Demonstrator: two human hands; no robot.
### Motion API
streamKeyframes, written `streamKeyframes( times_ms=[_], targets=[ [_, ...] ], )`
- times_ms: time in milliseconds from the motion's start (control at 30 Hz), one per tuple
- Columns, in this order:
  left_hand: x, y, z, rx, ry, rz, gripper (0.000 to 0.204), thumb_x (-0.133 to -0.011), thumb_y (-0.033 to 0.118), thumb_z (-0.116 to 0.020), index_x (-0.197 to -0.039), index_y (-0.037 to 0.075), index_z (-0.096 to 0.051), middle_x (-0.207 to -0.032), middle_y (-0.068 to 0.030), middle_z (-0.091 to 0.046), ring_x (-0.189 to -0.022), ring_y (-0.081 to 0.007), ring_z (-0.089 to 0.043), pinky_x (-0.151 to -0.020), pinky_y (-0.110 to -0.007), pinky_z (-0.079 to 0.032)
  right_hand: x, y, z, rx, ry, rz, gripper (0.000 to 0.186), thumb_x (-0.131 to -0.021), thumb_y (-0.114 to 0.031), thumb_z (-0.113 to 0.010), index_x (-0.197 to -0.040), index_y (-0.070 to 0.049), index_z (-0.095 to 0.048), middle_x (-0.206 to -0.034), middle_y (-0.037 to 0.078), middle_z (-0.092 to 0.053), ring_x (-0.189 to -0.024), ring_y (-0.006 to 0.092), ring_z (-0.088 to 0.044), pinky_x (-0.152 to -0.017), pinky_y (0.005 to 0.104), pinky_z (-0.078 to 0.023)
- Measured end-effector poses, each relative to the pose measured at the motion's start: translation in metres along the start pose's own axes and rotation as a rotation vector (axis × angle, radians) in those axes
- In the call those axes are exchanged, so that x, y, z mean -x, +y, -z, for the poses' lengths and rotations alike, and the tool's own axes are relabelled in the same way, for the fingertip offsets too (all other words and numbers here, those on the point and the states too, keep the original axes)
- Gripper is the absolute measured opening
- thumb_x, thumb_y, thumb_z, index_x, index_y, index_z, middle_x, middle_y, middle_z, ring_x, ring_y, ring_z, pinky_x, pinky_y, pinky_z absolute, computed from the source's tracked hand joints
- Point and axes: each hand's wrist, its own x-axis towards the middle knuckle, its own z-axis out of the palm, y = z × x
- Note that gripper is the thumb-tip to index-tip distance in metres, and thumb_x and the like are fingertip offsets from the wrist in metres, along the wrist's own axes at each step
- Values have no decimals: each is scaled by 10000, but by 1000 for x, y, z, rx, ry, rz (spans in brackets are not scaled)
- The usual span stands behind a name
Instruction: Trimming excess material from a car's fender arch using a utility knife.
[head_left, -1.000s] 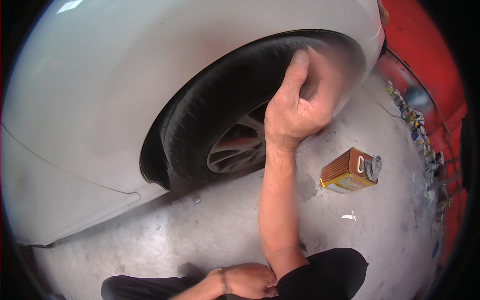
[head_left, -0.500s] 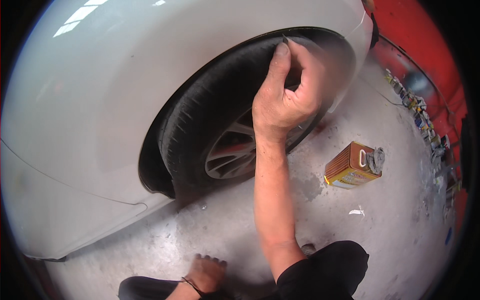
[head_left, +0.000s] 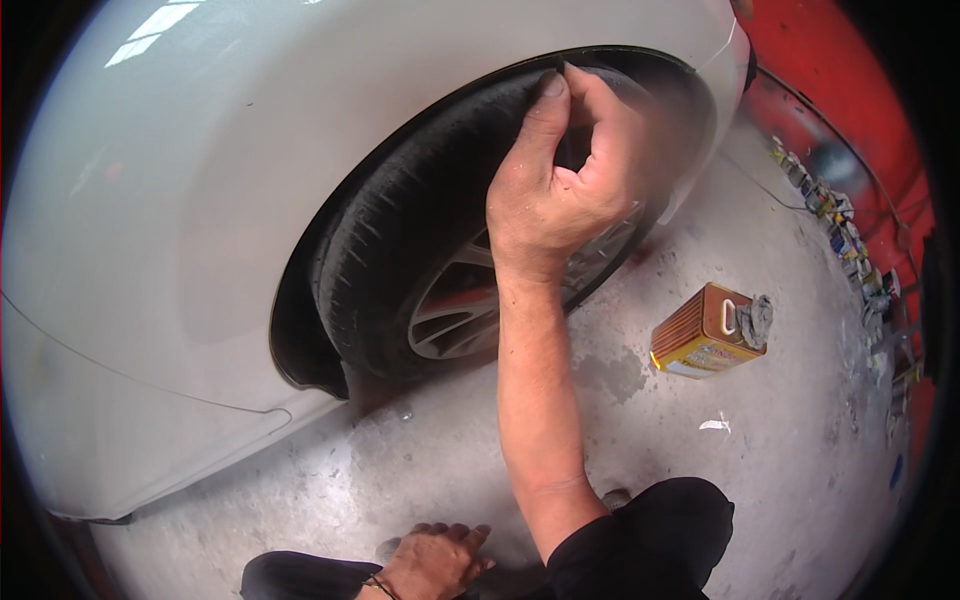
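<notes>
My right hand (head_left: 560,170) reaches up to the upper rim of the wheel arch (head_left: 487,76) on a pale car body (head_left: 200,170), over the black tyre (head_left: 380,210). Its thumb and forefinger are pinched at the arch edge on something small and dark, which I cannot make out; the other fingers are blurred or hidden. Behind my forearm is the spoked wheel rim (head_left: 450,320). My left hand (head_left: 430,560) is low at the bottom of the view by my dark-clad knees, palm down, fingers loosely spread with nothing in them.
A brown and yellow rectangular tin (head_left: 700,340) with a grey wad on top stands on the concrete floor (head_left: 660,440). A white scrap (head_left: 714,424) lies near it. On the right are a row of cans and packages (head_left: 840,230) and a red panel (head_left: 850,60).
My right hand has shifted left and up along the arch. My left hand, earlier curled beside my right forearm, moved left, and its fingers are now spread. The view has shifted slightly.
</notes>
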Motion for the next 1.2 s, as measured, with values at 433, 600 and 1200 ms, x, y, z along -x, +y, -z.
streamKeyframes(
  times_ms=[433,600,1200],
  targets=[
    [63,-11,205,-72,613,-326,328,-990,123,-810,-1286,-16,-793,-1211,-192,-819,-1120,-402,-782,-1019,-541,-616,31,-77,37,-255,99,-802,85,-1069,-83,-831,-1128,-23,-819,-982,44,-798,-796,119,-717,-685,285,-565],
    [63,-20,325,-699,1316,-483,512,-1198,281,-503,-1559,-67,-602,-1580,-302,-659,-1526,-468,-594,-1310,-626,-430,14,-114,25,-451,182,-996,98,-1074,-80,-814,-1132,-2,-803,-1014,84,-824,-851,155,-784,-735,308,-625],
    [-22,-27,335,-1071,1227,-452,584,-1059,275,-756,-1609,118,-636,-1725,-158,-578,-1702,-368,-403,-1409,-626,-189,-8,-79,-29,-42,392,-681,53,-1047,-46,-802,-1087,-13,-790,-907,69,-824,-632,122,-671,-595,309,-532]
  ],
)
